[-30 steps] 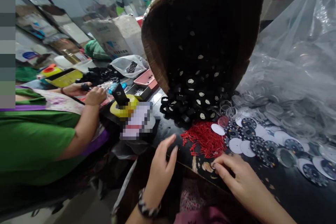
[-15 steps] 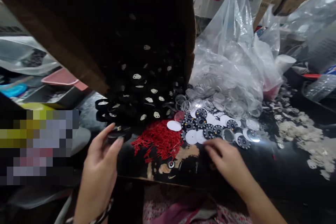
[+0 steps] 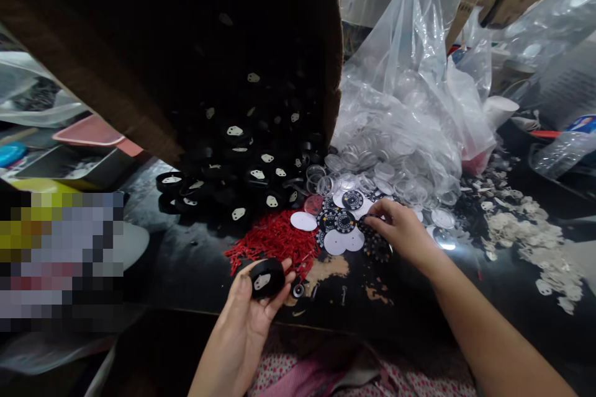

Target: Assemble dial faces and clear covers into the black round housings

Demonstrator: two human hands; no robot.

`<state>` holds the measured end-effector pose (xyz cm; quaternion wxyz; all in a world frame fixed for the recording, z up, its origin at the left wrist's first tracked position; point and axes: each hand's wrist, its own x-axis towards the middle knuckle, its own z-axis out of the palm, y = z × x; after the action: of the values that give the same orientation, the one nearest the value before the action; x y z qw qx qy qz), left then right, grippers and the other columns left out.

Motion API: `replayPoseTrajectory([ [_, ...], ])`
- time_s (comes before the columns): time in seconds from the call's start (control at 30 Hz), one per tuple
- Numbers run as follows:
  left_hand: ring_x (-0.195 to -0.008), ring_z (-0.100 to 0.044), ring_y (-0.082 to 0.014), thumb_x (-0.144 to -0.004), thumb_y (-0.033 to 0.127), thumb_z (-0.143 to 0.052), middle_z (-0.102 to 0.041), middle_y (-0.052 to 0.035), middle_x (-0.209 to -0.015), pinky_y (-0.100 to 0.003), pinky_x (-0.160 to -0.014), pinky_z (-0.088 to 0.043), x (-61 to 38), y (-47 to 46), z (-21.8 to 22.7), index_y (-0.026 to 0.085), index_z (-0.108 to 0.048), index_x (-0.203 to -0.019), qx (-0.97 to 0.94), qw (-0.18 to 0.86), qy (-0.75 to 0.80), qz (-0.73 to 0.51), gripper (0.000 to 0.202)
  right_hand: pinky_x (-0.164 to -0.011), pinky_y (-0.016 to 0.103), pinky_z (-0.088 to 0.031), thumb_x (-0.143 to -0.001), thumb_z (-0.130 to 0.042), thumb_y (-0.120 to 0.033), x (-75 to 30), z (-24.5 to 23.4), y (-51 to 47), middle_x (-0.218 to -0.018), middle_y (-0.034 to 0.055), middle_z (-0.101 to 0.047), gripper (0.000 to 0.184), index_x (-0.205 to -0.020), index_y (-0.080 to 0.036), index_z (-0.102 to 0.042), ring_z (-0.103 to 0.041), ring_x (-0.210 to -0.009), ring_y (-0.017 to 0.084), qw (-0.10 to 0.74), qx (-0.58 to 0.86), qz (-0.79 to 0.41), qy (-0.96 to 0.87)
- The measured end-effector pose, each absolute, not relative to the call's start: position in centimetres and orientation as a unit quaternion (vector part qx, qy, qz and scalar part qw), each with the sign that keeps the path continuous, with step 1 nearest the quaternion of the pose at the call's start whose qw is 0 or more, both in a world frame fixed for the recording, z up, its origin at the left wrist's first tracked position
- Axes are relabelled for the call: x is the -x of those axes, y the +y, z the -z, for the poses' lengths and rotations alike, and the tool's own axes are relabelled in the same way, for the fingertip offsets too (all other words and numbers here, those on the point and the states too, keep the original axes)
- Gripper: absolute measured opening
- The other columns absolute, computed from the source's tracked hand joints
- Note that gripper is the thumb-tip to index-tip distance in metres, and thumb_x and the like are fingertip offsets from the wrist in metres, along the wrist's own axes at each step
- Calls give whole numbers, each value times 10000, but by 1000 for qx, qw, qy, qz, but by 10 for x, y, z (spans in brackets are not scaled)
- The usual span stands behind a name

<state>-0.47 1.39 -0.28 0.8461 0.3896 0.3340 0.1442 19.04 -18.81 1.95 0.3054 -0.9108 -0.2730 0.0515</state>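
From my seat, the left hand [image 3: 249, 310] sits at about six o'clock in the view, palm up, fingers curled around a round black housing [image 3: 266, 277] with a pale plate on its face; thumb and fingertips clamp its rim. The right hand [image 3: 400, 232] reaches out toward two o'clock from there, palm down, fingertips pinched on the dial discs [image 3: 347, 223] spread on the dark tabletop [image 3: 195, 260]. I judge it closed on one disc's edge, though the fingers hide the contact itself.

The forearm of the right hand runs in from five o'clock, wrist low and nearly flat over the tabletop. The left wrist is bent back, so the housing faces up toward me.

To do this pick well, I would peel a single disc from the overlapping pile, printed black face or white back sorted by eye first, and lift it by the edge so the print stays clean. The housing should stay level and steady in the left palm.

Just at eleven o'clock of the housing lies a heap of red pins [image 3: 277, 242]. Beyond it, at twelve o'clock, more black housings spill from a tipped cardboard box [image 3: 116, 93]. A clear plastic bag [image 3: 410, 105] of transparent lenses stands at one o'clock.
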Motion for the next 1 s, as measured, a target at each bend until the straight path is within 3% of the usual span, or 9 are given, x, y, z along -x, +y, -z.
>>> replayPoseTrajectory([
  [0.07,-944,-727,-215,-861,456,-623,-760,-98,-1024,-273,-809,-597,5,14,2,189,-640,-1079,-380,847,344,-139,345,-686,301,-489,-878,-588,-326,-198,-19,-194,-748,6,-694,155,-841,-216,-691,-645,-709,184,343,899,-62,-267],
  [0.23,-859,-736,-194,-864,515,-588,-771,-113,-1022,-264,-758,-602,7,9,2,190,-667,-1077,-349,857,356,-133,396,-870,349,-487,-901,-539,-377,-182,-24,-196,-1073,60,-683,243,-953,-225,-721,-635,-981,208,435,868,-12,-241],
  [0.37,-1051,-689,-228,-836,570,-593,-769,-99,-1051,-315,-919,-550,5,-10,-2,210,-702,-1041,-325,890,300,-109,428,-667,310,-524,-860,-554,-306,-136,-29,-170,-845,20,-651,188,-984,-198,-645,-642,-667,149,568,788,-150,-183],
  [0.47,-1106,-661,-235,-827,576,-602,-754,-78,-1106,-362,-989,-507,2,-22,-5,239,-693,-1085,-321,900,279,-94,433,-641,301,-520,-845,-528,-242,-108,-27,-151,-904,6,-625,339,-1181,-209,-536,-626,-551,103,629,699,-287,-181],
  [0.57,-1112,-657,-225,-868,562,-553,-739,-67,-1140,-372,-985,-506,0,-23,-5,261,-653,-1170,-319,886,312,-123,438,-726,325,-518,-871,-491,-235,-100,-22,-146,-845,-9,-629,330,-1199,-222,-529,-662,-631,130,627,683,-325,-187],
  [0.67,-1163,-627,-240,-901,493,-545,-716,-87,-1188,-375,-998,-500,1,-19,-4,227,-653,-1175,-328,879,324,-121,397,-703,314,-513,-864,-532,-279,-103,-21,-152,-892,9,-625,197,-1049,-221,-568,-653,-737,159,601,734,-261,-179],
  [0.77,-1171,-623,-263,-906,408,-571,-687,-81,-1246,-408,-996,-510,2,-21,-4,232,-666,-1162,-338,884,308,-94,325,-749,327,-494,-870,-556,-294,-101,-26,-157,-895,22,-640,191,-1041,-233,-618,-623,-836,188,534,804,-179,-192],
  [1.0,-1263,-553,-308,-839,414,-653,-639,-39,-1332,-478,-1023,-493,7,-39,1,312,-688,-1154,-394,857,326,-67,333,-771,303,-494,-908,-520,-217,-81,-34,-141,-910,30,-679,122,-976,-223,-621,-633,-838,178,519,805,-129,-258],
])
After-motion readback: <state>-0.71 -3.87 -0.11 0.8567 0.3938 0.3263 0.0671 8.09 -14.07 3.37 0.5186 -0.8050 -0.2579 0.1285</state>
